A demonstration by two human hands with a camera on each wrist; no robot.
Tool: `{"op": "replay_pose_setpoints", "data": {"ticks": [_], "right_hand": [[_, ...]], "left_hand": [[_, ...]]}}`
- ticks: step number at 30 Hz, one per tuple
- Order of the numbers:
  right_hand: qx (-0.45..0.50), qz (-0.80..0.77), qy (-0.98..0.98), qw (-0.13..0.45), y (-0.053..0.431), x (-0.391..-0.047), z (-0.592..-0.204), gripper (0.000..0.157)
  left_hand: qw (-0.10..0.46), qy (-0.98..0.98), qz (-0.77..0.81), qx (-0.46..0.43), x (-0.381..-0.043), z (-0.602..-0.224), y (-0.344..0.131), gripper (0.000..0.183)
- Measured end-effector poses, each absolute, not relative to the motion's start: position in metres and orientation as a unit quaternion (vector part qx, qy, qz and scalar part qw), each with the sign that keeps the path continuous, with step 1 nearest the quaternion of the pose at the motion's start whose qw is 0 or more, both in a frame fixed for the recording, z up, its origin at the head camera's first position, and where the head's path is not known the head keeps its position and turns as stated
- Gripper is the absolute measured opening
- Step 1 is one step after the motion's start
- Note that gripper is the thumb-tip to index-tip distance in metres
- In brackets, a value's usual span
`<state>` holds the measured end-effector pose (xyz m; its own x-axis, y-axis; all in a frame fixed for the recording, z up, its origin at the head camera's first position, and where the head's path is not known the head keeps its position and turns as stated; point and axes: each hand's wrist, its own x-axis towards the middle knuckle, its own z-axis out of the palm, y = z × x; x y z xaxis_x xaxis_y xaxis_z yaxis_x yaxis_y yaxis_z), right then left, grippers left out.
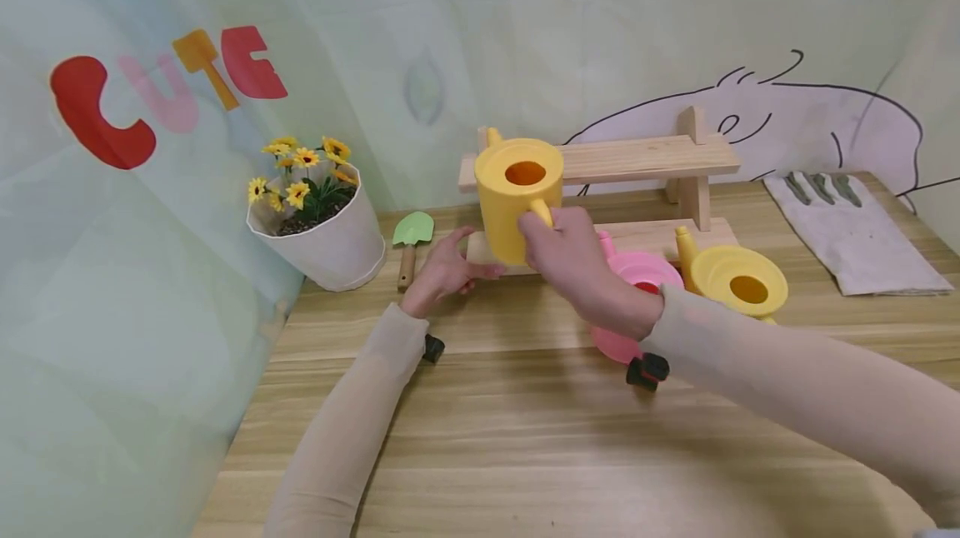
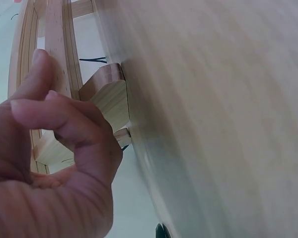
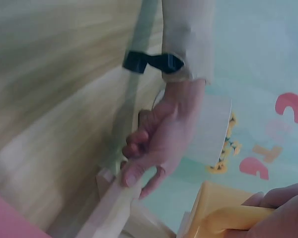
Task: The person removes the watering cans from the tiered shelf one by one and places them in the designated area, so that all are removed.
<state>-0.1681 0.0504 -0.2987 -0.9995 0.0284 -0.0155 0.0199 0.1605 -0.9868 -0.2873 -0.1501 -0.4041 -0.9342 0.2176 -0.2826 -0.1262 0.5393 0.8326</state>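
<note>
My right hand (image 1: pixel 581 265) grips the handle of a yellow watering can (image 1: pixel 501 217), holding it upright in front of the left end of a two-tier wooden shelf stand (image 1: pixel 645 157). My left hand (image 1: pixel 444 268) holds the left end of the stand's lower board, the thumb on its front edge in the right wrist view. Behind my right wrist, partly hidden, is a pink watering can (image 1: pixel 617 345). To its right stands a second yellow watering can (image 1: pixel 712 270).
Left of the stand, a green toy trowel (image 1: pixel 414 230) lies beside a white pot (image 1: pixel 330 246) of yellow flowers (image 1: pixel 306 157). At the right back, a light cloth (image 1: pixel 862 242) lies flat with several grey-green shapes at its far end. A printed curtain hangs behind.
</note>
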Motion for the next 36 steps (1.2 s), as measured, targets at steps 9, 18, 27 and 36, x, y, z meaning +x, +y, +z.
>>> {"op": "replay_pose_setpoints", "data": {"ticks": [9,18,27,36], "right_hand": [[-0.025,0.626,-0.779,-0.023,0.052,-0.143,-0.313,0.038],[-0.047,0.618,-0.783,-0.056,0.051,-0.118,-0.335,0.044],[-0.065,0.614,-0.784,-0.063,0.053,-0.106,-0.357,0.044],[-0.065,0.626,-0.775,-0.054,0.055,-0.1,-0.376,0.045]], "left_hand": [[0.162,0.873,0.458,0.043,-0.289,-0.405,-0.15,0.096],[0.16,0.869,0.467,0.043,-0.287,-0.405,-0.15,0.092],[0.166,0.874,0.456,0.031,-0.288,-0.406,-0.148,0.097],[0.172,0.875,0.451,0.028,-0.29,-0.407,-0.149,0.099]]}}
